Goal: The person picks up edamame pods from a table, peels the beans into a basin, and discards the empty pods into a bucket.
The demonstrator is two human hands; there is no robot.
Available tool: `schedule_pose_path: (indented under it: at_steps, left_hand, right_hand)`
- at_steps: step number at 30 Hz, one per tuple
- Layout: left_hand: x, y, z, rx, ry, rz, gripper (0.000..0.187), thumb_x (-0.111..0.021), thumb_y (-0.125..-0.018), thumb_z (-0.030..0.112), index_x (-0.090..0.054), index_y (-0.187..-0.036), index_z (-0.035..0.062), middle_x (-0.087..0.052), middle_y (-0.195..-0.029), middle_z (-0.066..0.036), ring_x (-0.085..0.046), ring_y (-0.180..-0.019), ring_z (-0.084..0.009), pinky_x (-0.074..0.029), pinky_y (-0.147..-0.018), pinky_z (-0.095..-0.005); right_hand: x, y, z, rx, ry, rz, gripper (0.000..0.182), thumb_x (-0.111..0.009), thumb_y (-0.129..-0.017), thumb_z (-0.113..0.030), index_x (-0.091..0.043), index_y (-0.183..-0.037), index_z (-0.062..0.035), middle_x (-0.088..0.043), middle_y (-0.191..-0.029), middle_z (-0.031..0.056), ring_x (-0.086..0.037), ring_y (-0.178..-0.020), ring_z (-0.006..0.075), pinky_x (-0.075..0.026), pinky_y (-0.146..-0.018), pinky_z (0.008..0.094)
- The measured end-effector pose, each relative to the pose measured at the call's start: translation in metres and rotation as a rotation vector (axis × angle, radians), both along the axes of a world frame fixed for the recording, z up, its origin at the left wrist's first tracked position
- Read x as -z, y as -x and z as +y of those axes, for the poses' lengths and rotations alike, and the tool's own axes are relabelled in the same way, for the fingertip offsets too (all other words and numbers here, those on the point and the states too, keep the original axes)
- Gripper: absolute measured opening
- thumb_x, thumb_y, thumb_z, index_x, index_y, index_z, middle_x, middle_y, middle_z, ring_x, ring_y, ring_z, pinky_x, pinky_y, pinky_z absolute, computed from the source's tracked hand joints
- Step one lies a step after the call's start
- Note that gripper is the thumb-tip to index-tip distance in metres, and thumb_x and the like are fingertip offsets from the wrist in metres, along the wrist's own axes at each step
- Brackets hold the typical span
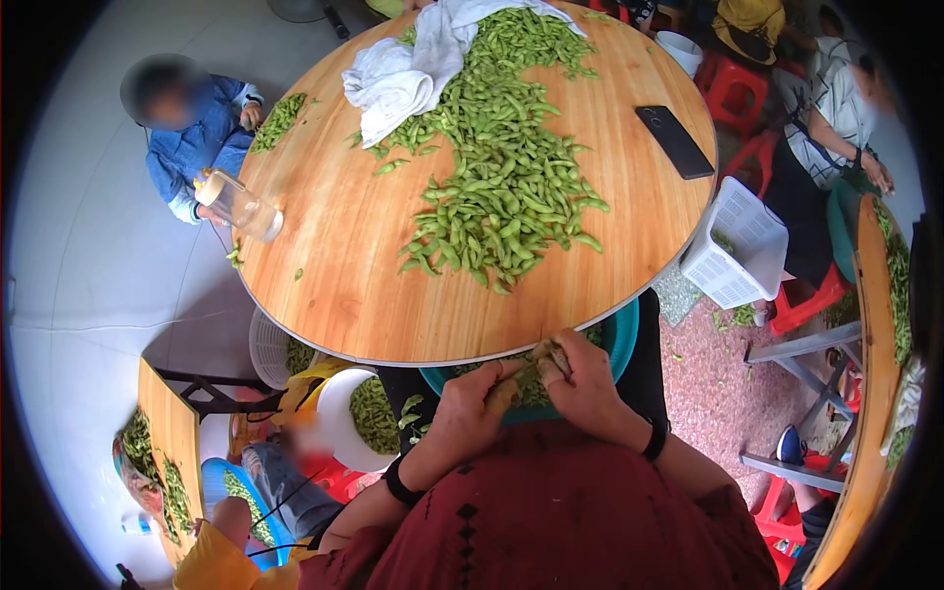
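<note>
My left hand and my right hand meet just below the near edge of the round wooden table. Their fingers are closed and pinched together, apparently on a green edamame pod, mostly hidden by the fingers. Thumbs and fingertips look covered or stained yellowish brown. Under both hands sits a teal basin with green pieces in it. A long heap of edamame pods lies across the tabletop ahead of my hands.
On the table lie a white cloth and a black phone. At left a child holds a clear bottle. A white bucket of pods stands lower left, a white basket at right. Other people sit around.
</note>
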State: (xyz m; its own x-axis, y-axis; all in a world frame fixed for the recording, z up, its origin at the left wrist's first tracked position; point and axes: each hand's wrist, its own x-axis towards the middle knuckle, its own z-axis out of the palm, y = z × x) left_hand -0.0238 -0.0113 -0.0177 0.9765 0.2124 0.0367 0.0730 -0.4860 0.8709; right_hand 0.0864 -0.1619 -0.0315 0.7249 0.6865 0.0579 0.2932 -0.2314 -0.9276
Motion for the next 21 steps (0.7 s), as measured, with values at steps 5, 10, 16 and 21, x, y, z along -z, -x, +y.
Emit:
schedule_pose_path:
  at_steps: [5, 10, 16, 21]
  left_hand:
    - [-0.001, 0.004, -0.002, -0.058, -0.117, 0.107, 0.035, -0.062, -0.088, 0.008, -0.049, -0.119, -0.0031, -0.069, -0.094, -0.016, -0.068, -0.088, -0.0346, -0.054, -0.072, -0.0363]
    - [-0.009, 0.001, -0.001, 0.172, -0.043, -0.162, 0.043, -0.063, -0.088, 0.009, -0.041, -0.123, 0.0006, -0.068, -0.095, -0.019, -0.066, -0.083, -0.0402, -0.053, -0.067, -0.0414]
    - [-0.037, 0.033, 0.031, 0.117, -0.188, 0.102, 0.024, -0.065, -0.087, 0.012, -0.056, -0.108, 0.0053, -0.068, -0.090, -0.016, -0.068, -0.080, -0.0352, -0.053, -0.067, -0.0430]
    - [-0.074, 0.022, 0.080, 0.051, -0.798, 0.306, 0.014, -0.064, -0.083, 0.011, -0.063, -0.096, 0.0054, -0.068, -0.090, -0.016, -0.066, -0.077, -0.0344, -0.052, -0.067, -0.0444]
  right_hand:
    - [-0.010, 0.005, -0.003, -0.104, -0.199, -0.077, 0.018, -0.066, -0.086, -0.010, -0.056, -0.097, 0.0005, -0.058, -0.079, 0.0131, -0.058, -0.070, 0.0258, -0.046, -0.062, 0.0360]
    - [-0.014, -0.003, -0.008, -0.225, -0.108, 0.581, 0.022, -0.069, -0.086, -0.014, -0.058, -0.100, -0.0004, -0.055, -0.076, 0.0053, -0.057, -0.073, 0.0135, -0.047, -0.064, 0.0313]
    - [0.003, -0.009, -0.005, -0.354, -0.008, 0.257, 0.016, -0.065, -0.087, -0.013, -0.058, -0.095, -0.0011, -0.058, -0.079, 0.0103, -0.060, -0.073, 0.0242, -0.047, -0.065, 0.0357]
    - [0.034, -0.006, -0.010, -0.316, 0.106, -0.321, 0.017, -0.059, -0.088, -0.017, -0.055, -0.092, -0.0002, -0.058, -0.083, 0.0193, -0.060, -0.082, 0.0410, -0.048, -0.071, 0.0447]
